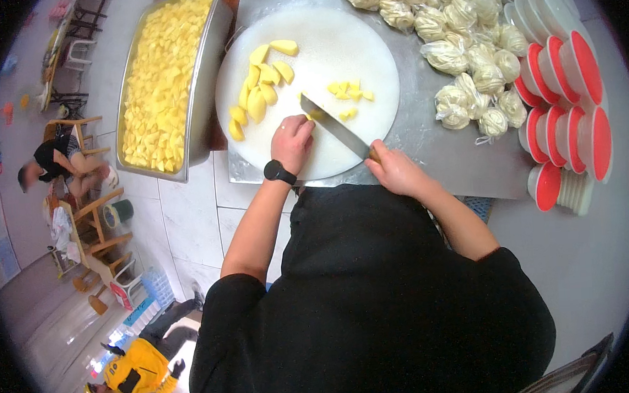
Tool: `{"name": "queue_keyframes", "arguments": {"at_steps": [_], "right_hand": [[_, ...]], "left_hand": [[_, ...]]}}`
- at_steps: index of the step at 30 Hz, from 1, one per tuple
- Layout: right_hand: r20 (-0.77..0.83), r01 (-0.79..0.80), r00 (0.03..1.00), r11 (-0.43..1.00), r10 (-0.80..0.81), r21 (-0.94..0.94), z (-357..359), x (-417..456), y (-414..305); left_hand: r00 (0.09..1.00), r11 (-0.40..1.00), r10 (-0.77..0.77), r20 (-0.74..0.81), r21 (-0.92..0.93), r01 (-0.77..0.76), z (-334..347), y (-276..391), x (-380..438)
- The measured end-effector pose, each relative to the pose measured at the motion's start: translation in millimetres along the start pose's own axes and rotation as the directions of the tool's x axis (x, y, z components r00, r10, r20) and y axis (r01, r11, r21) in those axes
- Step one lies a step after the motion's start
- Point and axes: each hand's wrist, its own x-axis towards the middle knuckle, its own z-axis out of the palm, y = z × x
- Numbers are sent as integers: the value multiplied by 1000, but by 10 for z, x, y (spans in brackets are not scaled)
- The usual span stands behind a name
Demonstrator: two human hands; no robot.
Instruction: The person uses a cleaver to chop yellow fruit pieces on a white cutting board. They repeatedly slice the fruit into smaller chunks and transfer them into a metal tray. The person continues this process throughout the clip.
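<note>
My right hand (pixel 398 170) grips the wooden handle of a kitchen knife (pixel 338 131). Its broad blade slants across a round white cutting board (pixel 306 42). Close to the blade's left side, my left hand (pixel 293 141), with a black watch on the wrist, curls its fingers on a small yellow potato piece (pixel 311 118), mostly hidden by the fingertips. Several peeled potato wedges (pixel 256 104) lie loosely grouped on the board's left part. Right of the blade are small cut potato chunks (pixel 343 91). A few bits stick to the blade near its tip.
A deep steel pan (pixel 185 150) full of potato chunks stands left of the board. Bagged noodle bundles (pixel 467 55) and stacked red-and-white bowls (pixel 558 71) occupy the steel table's (pixel 424 158) right side. Farther left are a seated person (pixel 59 156) and a person in a yellow jacket (pixel 137 368).
</note>
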Motion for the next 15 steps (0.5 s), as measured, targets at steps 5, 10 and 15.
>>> {"name": "queue_keyframes", "arguments": {"at_steps": [5,10,15], "right_hand": [[-28,-12,1000,1000,13,27,-131,-134,5],[-70,27,997,997,-32,-67,-165,-236,-13],[-27,37,999,987,-42,-154,-239,-331,-133]], "left_hand": [[999,999,36,5,7,-36,36,-57,-149],[997,999,-37,-65,-31,35,36,86,-81],[995,996,-83,-49,-40,81,149,-3,-96]]}}
